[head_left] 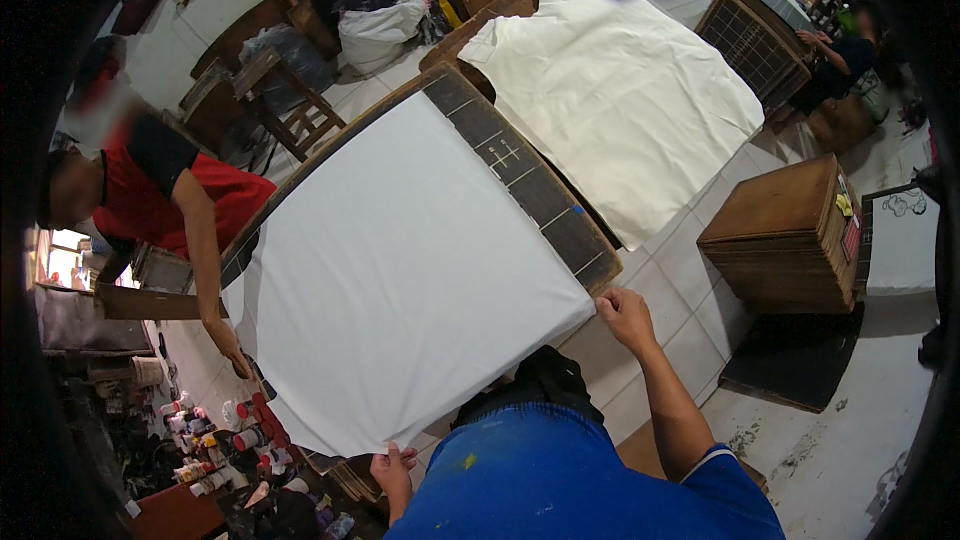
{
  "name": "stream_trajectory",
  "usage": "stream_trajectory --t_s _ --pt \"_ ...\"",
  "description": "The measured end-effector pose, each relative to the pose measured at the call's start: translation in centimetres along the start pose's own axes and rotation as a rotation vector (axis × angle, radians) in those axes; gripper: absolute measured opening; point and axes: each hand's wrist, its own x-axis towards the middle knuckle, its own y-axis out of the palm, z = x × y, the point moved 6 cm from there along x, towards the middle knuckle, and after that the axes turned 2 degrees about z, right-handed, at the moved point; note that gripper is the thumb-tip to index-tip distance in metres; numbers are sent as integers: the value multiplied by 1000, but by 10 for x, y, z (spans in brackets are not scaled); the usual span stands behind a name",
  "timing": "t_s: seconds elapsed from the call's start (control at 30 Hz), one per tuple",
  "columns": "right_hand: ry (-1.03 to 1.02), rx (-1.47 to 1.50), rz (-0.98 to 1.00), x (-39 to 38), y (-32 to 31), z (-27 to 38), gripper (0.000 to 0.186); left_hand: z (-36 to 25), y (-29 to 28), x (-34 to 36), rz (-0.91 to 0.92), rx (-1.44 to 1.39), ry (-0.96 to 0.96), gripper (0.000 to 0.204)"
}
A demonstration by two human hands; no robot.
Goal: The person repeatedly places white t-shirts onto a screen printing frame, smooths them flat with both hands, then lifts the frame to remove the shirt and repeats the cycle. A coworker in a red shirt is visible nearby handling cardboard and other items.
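Observation:
A smooth white cloth (400, 270) lies spread over a dark board (500, 155) marked with pale grid lines. My right hand (628, 318) is closed in a pinch on the cloth's near right corner. Lower down, my left hand (396, 466) grips the cloth's near left edge between thumb and fingers, and small folds run out from there. Across on the left, a co-worker's hand (235, 352) reaches down by the far left edge of the cloth; what it touches is hard to make out.
A cream garment-shaped cloth (620, 105) covers another board beyond mine. To the right stands a stack of brown boards (775, 230). Several paint bottles (215, 450) crowd the lower left. A wooden stool (285, 105) and a white sack (380, 32) are at the back. A person works far right.

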Motion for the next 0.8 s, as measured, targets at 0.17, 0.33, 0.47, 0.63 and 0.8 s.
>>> stream_trajectory --t_s 0.17,0.33,0.47,0.63,0.8 --pt "-318 -79 -209 -29 7 67 24 -53 10 -16 316 1020 118 42" --pt "-731 -309 162 -56 102 129 59 -139 62 -20 119 667 407 35" --pt "-766 -572 293 0 114 131 71 -177 133 -6 140 695 858 39" --pt "-721 -642 12 66 92 146 73 -190 190 -5 246 877 1016 65" --pt "-1125 -484 318 61 155 196 71 -196 219 -6 404 955 1033 68"
